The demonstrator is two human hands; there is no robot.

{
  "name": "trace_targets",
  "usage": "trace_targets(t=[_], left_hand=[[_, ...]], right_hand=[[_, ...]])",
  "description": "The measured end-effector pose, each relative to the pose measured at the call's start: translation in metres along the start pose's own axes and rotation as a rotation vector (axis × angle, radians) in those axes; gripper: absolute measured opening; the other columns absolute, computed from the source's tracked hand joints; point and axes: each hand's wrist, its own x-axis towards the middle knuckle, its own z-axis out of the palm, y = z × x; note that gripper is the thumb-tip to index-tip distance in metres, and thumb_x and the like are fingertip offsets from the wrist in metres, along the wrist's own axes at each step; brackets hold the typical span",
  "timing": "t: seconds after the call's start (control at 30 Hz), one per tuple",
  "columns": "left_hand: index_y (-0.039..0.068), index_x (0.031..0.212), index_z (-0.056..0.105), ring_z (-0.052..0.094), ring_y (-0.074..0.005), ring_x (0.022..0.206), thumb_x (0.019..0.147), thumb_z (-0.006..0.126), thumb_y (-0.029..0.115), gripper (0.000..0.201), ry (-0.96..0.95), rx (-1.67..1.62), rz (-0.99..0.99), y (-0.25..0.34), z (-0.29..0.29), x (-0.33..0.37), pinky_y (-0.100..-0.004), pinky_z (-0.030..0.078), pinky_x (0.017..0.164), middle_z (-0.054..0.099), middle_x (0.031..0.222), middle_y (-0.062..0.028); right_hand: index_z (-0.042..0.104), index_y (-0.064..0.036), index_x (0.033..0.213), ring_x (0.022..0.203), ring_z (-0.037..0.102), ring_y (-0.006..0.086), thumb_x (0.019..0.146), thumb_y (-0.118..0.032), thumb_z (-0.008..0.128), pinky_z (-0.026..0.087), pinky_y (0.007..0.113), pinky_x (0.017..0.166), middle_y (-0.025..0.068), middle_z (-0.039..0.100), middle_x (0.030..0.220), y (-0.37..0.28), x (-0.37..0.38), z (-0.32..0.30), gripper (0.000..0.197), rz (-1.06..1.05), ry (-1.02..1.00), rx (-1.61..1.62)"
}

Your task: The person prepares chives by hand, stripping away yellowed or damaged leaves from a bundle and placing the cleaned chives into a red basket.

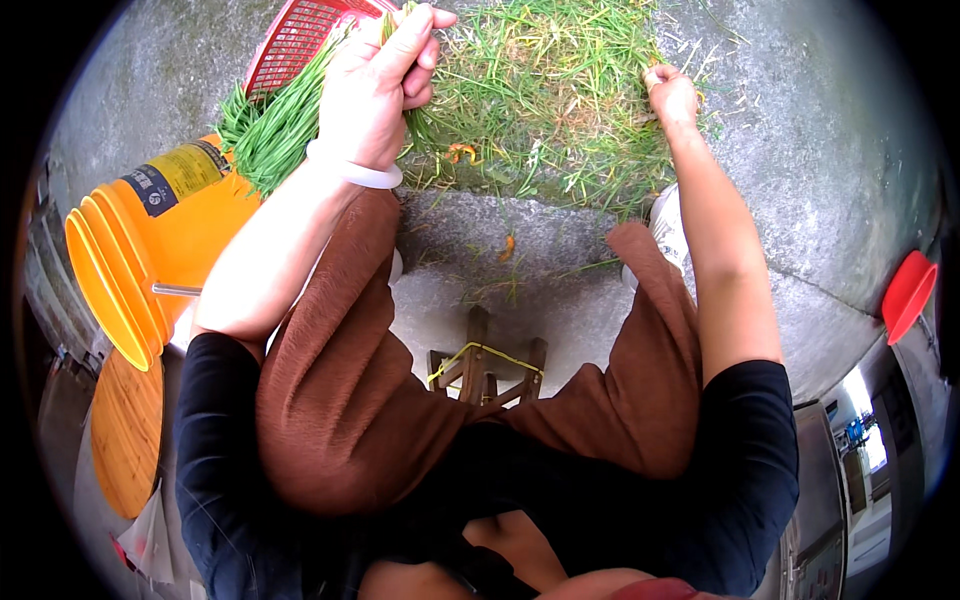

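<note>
My left hand (375,90), with a white bangle at its wrist, is closed round a few thin green stalks (388,26) that look like chives. Just beside it, a thick bunch of long green chives (280,138) lies over the edge of a red slotted basket (300,42). A spread of loose green and yellowed trimmings (550,95) covers the ground between my hands. At its right edge my right hand (673,97) has its fingers pinched together. Whatever they grip is too small to make out.
An orange-yellow bucket (190,240) with a label lies on its side at left, above a round wooden board (128,435). Between my knees stands a wooden stool (478,365) with yellow cord. A red plastic scoop-like thing (908,297) sits far right.
</note>
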Motion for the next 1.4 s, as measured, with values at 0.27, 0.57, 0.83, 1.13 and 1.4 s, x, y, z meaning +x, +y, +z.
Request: trace_targets(t=[0.27,0.57,0.83,1.13,1.4], left_hand=[[0.010,0.093,0.064,0.029,0.0004,0.048,0.085,0.063,0.019,0.012,-0.009,0.374,-0.149,-0.005,-0.002,-0.012,-0.0176,0.020,0.044,0.041,0.061,0.0120],[0.009,0.096,0.066,0.029,0.0007,0.050,0.086,0.062,0.020,0.015,-0.074,0.421,0.027,0.003,0.017,-0.011,-0.0168,0.021,0.045,0.040,0.061,0.0122],[0.005,0.105,0.064,0.054,-0.0063,0.083,0.085,0.062,0.016,0.023,-0.353,0.515,0.120,-0.012,0.034,-0.005,-0.0229,0.044,0.076,0.063,0.086,0.0012],[0.006,0.091,0.062,0.046,-0.0062,0.061,0.091,0.053,0.025,0.021,-0.214,0.476,-0.111,0.000,0.025,-0.003,-0.0192,0.036,0.056,0.055,0.073,0.0016],[0.007,0.085,0.051,0.051,-0.0110,0.061,0.095,0.045,0.028,0.024,-0.084,0.017,0.137,0.012,0.008,0.005,-0.0267,0.046,0.065,0.048,0.062,-0.0002]], right_hand=[[0.068,-0.0086,0.095,0.081,0.061,0.0120,0.085,-0.020,0.062,0.047,0.024,0.071,0.0038,0.066,0.087,-0.066,-0.062,-0.120,0.016,-0.495,0.258,0.503],[0.067,-0.0053,0.091,0.071,0.054,0.0051,0.085,-0.012,0.062,0.043,0.019,0.064,-0.0019,0.062,0.078,-0.097,-0.105,-0.148,0.010,-0.471,-0.362,0.726],[0.066,-0.0043,0.088,0.066,0.050,0.0030,0.086,-0.017,0.062,0.040,0.019,0.059,-0.0040,0.058,0.071,-0.125,-0.126,-0.126,0.013,-0.540,-0.462,0.602],[0.066,-0.0033,0.091,0.068,0.052,0.0072,0.090,-0.022,0.055,0.042,0.021,0.064,0.0008,0.060,0.075,-0.101,-0.095,-0.113,0.022,-0.388,-0.393,0.796],[0.066,-0.0061,0.092,0.068,0.060,0.0117,0.079,-0.039,0.066,0.049,0.027,0.068,0.0019,0.064,0.074,0.039,-0.060,-0.073,0.036,-0.091,-0.253,-0.226]])
